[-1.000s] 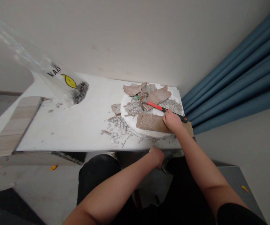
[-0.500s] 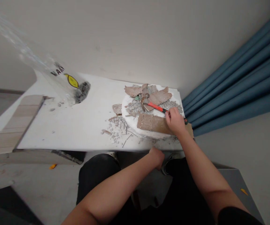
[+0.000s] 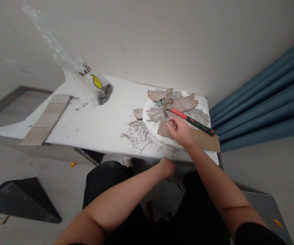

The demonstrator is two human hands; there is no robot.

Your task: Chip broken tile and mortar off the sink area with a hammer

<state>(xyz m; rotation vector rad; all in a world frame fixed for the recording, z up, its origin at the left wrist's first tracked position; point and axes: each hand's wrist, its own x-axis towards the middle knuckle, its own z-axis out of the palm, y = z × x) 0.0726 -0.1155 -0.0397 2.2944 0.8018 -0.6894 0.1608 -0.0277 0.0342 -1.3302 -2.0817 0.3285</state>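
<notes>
My right hand is over the near part of a round white slab, its fingers loosely bent and nothing visible between them. Beneath it lies a brown strip, one end rough and crumbly. Just beyond the hand, a claw hammer with a red and black handle rests on the slab, its head among broken brownish pieces and grey crumbs. At the table's front edge is my left hand, bent down at the wrist with its fingers hidden.
Nails and grey rubble are scattered left of the slab on the white table. Farther left stand a clear plastic bag with dark contents and a wood-look plank. A blue curtain hangs at the right.
My right hand has let go of the hammer's handle and moved left and nearer, over the brown strip. The hammer stays on the slab. The view has shifted left.
</notes>
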